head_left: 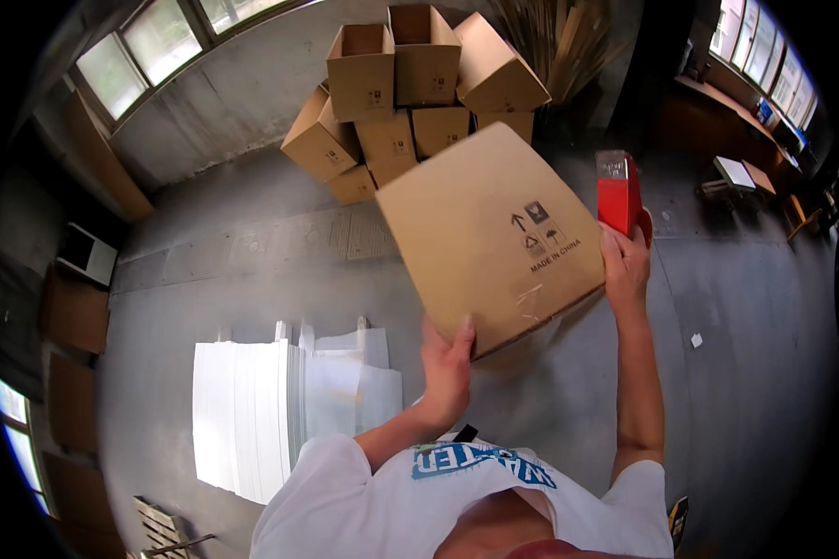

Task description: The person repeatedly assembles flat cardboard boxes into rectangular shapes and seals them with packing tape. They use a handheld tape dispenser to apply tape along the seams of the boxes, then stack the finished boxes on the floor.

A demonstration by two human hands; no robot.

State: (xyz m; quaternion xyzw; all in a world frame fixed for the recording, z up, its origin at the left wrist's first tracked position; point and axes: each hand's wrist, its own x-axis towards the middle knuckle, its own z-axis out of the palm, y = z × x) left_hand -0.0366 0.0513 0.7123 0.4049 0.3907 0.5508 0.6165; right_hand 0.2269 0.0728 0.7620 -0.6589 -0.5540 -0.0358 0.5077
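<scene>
A brown cardboard box with dark printed marks hangs tilted in front of me above the floor. My left hand is closed on its lower left corner, the thumb lying on the printed face. In my right hand is a red tape dispenser with a shiny clear part at its top. That hand also touches the right edge of the box, its fingers partly hidden behind the dispenser. The underside and far faces of the box are out of sight.
Several open cardboard boxes are piled by the far wall, with long brown strips leaning beside them. White sheets lie stacked on the floor at left. A wooden pallet sits lower left; a desk stands far right.
</scene>
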